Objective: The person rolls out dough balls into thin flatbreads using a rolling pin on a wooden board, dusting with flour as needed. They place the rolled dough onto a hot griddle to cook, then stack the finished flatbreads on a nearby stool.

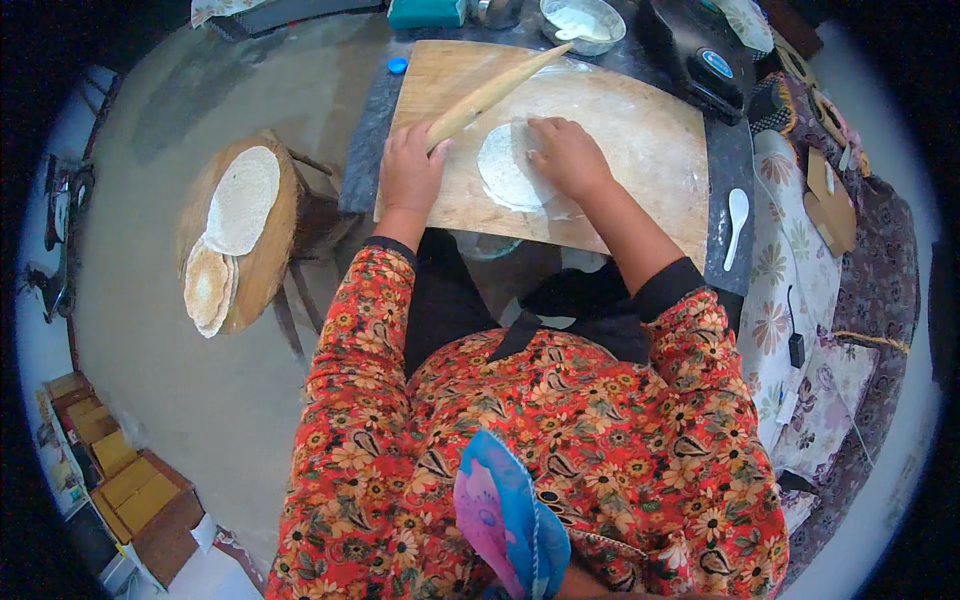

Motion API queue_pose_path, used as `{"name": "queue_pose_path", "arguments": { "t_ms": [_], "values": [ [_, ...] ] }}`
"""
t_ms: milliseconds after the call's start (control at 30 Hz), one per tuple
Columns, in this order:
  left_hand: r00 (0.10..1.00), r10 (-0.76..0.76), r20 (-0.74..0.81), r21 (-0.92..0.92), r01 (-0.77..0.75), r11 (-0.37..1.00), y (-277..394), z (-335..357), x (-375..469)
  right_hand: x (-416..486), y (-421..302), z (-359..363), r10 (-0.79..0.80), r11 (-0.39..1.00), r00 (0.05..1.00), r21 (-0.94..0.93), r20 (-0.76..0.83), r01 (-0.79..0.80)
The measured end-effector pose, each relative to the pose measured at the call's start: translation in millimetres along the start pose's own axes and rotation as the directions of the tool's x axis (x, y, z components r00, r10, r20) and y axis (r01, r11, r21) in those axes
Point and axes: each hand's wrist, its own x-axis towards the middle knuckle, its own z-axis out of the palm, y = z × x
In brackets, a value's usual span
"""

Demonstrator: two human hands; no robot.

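My left hand [412,169] is closed around the near end of a wooden rolling pin [495,94], which slants up and right across a wooden board [652,172]. A thin round of dough [512,169], dusted with flour, lies flat on the board to the right of that hand. My right hand [568,156] rests over the round's right edge, its fingertips at the dough and partly curled; no tool is in it. Loose flour is scattered over the right half of the board.
Flatbreads [244,201] lie on a round wooden stool [266,289] at left. Behind the board stand a metal bowl of flour [581,22] with a scoop in it and a black electric appliance [701,64]. A white spoon [736,225] lies right of the board, a blue cap [397,66] at its left corner.
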Motion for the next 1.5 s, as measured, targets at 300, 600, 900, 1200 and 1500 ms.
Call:
{"name": "queue_pose_path", "arguments": {
  "t_ms": [300,600,900,1200,1500],
  "values": [
    [1.000,-0.030,-0.009,-0.040,0.029,0.999,5.0,-2.6,1.5,46.3,23.3,-7.5,0.218,0.961,0.947,0.116,0.236,-0.250],
    [0.998,-0.065,-0.017,-0.034,0.065,0.997,5.4,-1.3,0.1,40.6,33.6,21.7,0.255,0.829,0.965,0.500,0.062,-0.251],
    [0.998,-0.056,-0.026,-0.029,0.055,0.998,2.7,0.6,0.6,28.3,23.6,-9.6,0.283,0.733,0.958,0.634,0.045,-0.247],
    [0.997,-0.073,-0.013,-0.030,0.073,0.997,6.6,-1.7,1.4,-17.3,12.4,-37.5,-0.471,0.871,0.871,-0.226,-0.140,0.435],
    [1.000,-0.022,-0.017,0.002,0.022,1.000,1.0,2.2,0.9,-72.1,13.2,0.2,-0.260,0.964,0.953,0.008,-0.156,0.265]
  ]
}}
